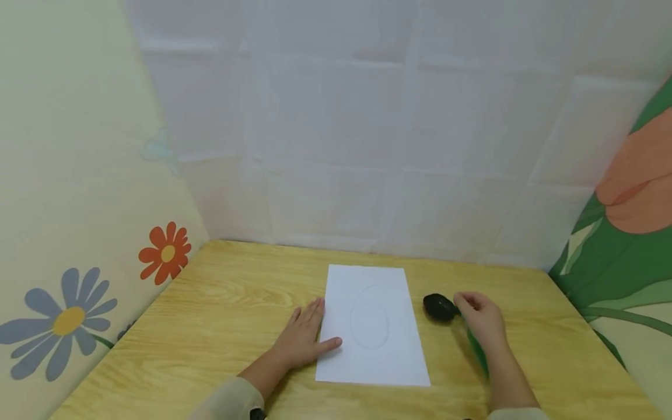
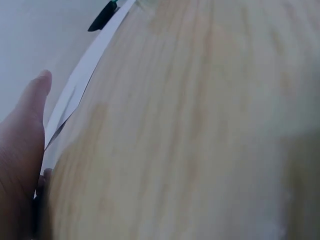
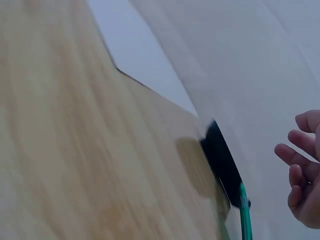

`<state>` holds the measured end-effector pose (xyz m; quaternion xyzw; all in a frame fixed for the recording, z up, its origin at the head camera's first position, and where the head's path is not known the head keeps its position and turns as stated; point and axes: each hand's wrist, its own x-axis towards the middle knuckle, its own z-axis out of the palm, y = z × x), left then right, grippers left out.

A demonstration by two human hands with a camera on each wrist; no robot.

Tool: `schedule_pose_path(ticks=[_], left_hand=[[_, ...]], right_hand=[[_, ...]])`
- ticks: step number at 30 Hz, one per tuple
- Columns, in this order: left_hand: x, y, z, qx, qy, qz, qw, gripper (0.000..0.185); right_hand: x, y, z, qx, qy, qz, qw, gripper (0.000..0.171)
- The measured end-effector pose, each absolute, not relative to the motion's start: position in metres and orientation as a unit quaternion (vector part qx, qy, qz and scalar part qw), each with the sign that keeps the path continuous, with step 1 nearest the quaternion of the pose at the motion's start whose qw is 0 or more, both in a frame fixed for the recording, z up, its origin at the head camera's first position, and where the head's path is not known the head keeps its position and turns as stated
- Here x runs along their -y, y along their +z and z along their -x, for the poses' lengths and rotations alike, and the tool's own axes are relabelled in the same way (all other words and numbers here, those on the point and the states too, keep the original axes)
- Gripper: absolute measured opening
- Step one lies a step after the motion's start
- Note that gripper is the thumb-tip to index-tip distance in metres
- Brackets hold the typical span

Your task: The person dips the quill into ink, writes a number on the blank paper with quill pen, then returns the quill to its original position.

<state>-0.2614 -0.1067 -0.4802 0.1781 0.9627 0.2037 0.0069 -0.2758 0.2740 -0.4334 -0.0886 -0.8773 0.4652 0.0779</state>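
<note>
A white sheet of paper [image 1: 373,326] with a faint pencilled oval lies on the wooden table [image 1: 220,315]. My left hand [image 1: 304,335] rests flat at the sheet's left edge, its thumb on the paper [image 2: 75,87]. Right of the sheet lies a tool with a black rounded head [image 1: 438,307] and a green handle [image 1: 476,350]. My right hand [image 1: 480,321] hovers over the handle just behind the head. In the right wrist view its fingers [image 3: 302,170] are loosely curled and stay apart from the black head [image 3: 222,162] and the green handle [image 3: 244,215].
White cloth hangs behind the table. A pale panel with flower pictures [image 1: 68,315] stands along the left side, and a green and orange panel [image 1: 625,233] along the right. Bare wood shows left of the paper and near the front edge.
</note>
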Motion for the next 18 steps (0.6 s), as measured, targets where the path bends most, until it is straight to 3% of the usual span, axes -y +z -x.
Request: schedule_pose_path(ticks=[4,9,18], left_hand=[[0.11,-0.479,0.272,-0.955,0.246,-0.165,0.02,0.093],[0.109,-0.465,0.287,-0.957,0.249,-0.139,0.048,0.086],[0.106,-0.433,0.329,-0.991,0.033,-0.123,-0.037,0.084]], right_hand=[[-0.245,-0.428,0.292,0.896,0.438,-0.004,0.068,0.039],[-0.211,-0.426,0.314,0.926,0.345,-0.113,0.104,0.041],[-0.178,-0.422,0.338,0.976,0.131,-0.141,0.097,0.061]])
